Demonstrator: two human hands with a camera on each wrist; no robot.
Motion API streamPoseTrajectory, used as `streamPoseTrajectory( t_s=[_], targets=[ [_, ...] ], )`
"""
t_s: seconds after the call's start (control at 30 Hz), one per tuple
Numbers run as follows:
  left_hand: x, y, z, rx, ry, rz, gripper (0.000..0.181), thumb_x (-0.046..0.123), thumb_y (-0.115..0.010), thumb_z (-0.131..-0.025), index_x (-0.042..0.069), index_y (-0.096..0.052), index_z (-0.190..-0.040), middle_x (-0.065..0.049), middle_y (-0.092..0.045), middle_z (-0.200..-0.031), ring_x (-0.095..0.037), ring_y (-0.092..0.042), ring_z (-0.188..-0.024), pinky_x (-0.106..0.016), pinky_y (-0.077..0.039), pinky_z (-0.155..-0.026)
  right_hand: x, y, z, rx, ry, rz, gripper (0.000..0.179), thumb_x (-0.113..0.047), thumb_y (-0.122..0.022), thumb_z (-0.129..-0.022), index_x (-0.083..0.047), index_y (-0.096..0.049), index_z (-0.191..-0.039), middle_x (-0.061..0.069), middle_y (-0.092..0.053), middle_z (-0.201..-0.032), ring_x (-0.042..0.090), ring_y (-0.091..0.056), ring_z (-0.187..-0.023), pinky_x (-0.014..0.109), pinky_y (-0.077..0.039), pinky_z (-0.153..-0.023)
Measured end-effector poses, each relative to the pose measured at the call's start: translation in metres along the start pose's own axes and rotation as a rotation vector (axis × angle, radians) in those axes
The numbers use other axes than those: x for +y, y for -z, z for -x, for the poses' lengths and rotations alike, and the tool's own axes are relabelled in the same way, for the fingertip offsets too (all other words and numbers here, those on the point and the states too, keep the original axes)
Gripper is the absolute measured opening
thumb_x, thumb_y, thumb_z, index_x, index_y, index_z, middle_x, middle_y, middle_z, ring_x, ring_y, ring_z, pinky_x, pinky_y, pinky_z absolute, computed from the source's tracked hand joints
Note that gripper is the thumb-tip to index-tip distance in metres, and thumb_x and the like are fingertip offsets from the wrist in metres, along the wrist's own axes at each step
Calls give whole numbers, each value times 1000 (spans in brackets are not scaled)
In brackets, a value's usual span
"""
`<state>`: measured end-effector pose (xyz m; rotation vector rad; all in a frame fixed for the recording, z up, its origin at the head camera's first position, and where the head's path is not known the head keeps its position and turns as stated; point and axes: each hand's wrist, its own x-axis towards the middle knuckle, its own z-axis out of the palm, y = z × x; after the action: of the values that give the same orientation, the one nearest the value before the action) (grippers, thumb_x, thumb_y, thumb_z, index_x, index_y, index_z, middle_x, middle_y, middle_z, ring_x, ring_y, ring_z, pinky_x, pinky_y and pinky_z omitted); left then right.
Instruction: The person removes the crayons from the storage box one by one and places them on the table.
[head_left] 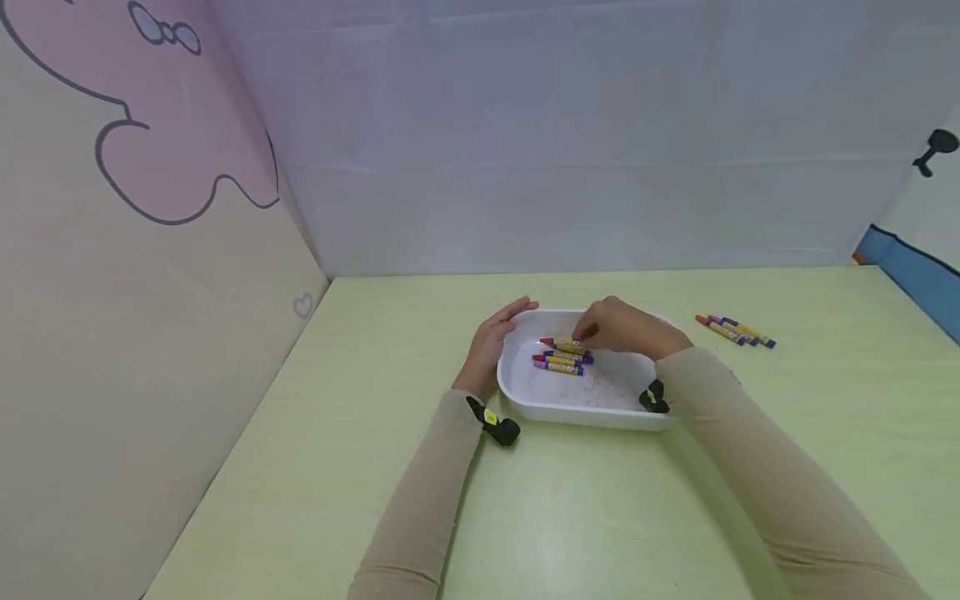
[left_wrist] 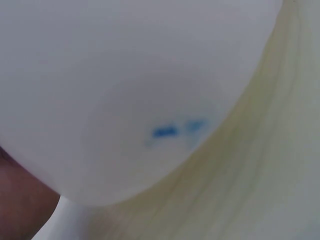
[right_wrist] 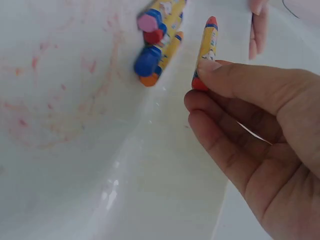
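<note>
Right sleeve (head_left: pixel 772 475), head view: nearest, crossing the right end of the white tray (head_left: pixel 585 415).
Four crayons (head_left: pixel 561 361): lying together inside the tray.
Three crayons (head_left: pixel 733 331): outside, on the surface (head_left: pixel 375 467); work looks partly done, these seemingly left.
Left hand (head_left: pixel 487 350): fingers fairly straight against the tray's left wall.
Blue mark (left_wrist: pixel 166 131), left wrist view: blurred, probably on the tray.
Right hand (right_wrist: pixel 270 165), right wrist view: thumb and fingers pinching.
Red crayon (right_wrist: pixel 206 45): in that pinch, not yet released, beside the four.
</note>
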<state>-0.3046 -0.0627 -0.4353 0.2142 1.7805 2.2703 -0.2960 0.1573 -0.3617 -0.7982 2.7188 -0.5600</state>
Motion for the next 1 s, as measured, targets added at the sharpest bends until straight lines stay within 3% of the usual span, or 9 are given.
streamPoseTrajectory(
  t_s=[0.2, 0.43, 0.7, 1.0],
  targets=[
    [0, -1, 0, 0, -6, -4, 44, 12, -33, -102, 11, -45, -144, 2, -54, -141, -13, -43, -136, -33, -36, -113, 8, 12, 14, 8, -13, -34, 19, -4, -67, -87, -4, -74, -105, 10, -72, -101, 19, -66, -91, 36, -57, -81],
    [0, -3, 0, -2, 4, 2, 43, 12, -33, -102, 12, -46, -143, 1, -53, -141, -14, -43, -136, -34, -37, -113, 17, 19, 27, 93, 81, -31, 16, -4, -69, -85, -2, -74, -100, 11, -73, -96, 20, -68, -87, 35, -57, -77],
    [2, -5, 1, 6, 17, -3, 42, 12, -34, -102, 18, -52, -139, 1, -54, -140, -14, -44, -135, -34, -37, -112, 17, 34, 36, 130, 6, -31, 19, -6, -67, -87, -1, -73, -105, 14, -72, -104, 23, -68, -92, 39, -57, -80],
    [0, -3, 0, 4, 16, 5, 40, 14, -35, -102, 22, -55, -136, 3, -55, -139, -14, -46, -134, -34, -38, -111, 43, 47, 64, 227, -93, -47, 22, -10, -64, -91, -3, -72, -110, 17, -70, -110, 30, -66, -98, 44, -55, -80]
  ],
)
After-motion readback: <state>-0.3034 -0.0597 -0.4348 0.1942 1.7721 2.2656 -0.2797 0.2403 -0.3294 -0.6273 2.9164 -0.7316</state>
